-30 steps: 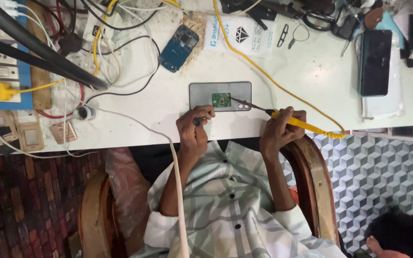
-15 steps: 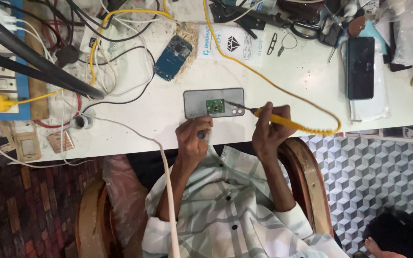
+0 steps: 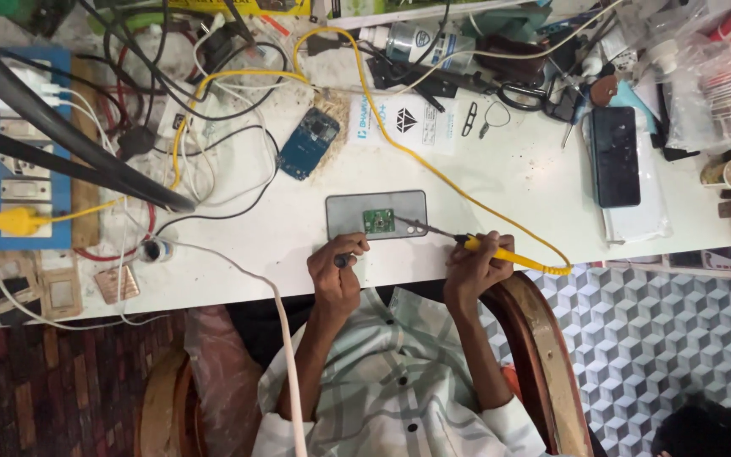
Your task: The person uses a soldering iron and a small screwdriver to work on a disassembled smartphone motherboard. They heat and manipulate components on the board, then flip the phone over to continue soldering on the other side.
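Two hands at work over a white worktop (image 3: 518, 178). Left hand (image 3: 337, 272) pinching a small dark tool; right hand (image 3: 475, 264) closed around a yellow soldering iron (image 3: 501, 252), tip reaching a small green circuit board (image 3: 378, 221) resting on a grey phone (image 3: 376, 215). Board likely light, stiff, fragile; best held by edges.

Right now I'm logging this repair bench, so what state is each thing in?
soldering iron: gripped in right hand, tip near the board
small green circuit board: lying on the grey phone
left hand: pinching a small dark tool
black phone: screen dark
yellow plug: seated in the blue socket board
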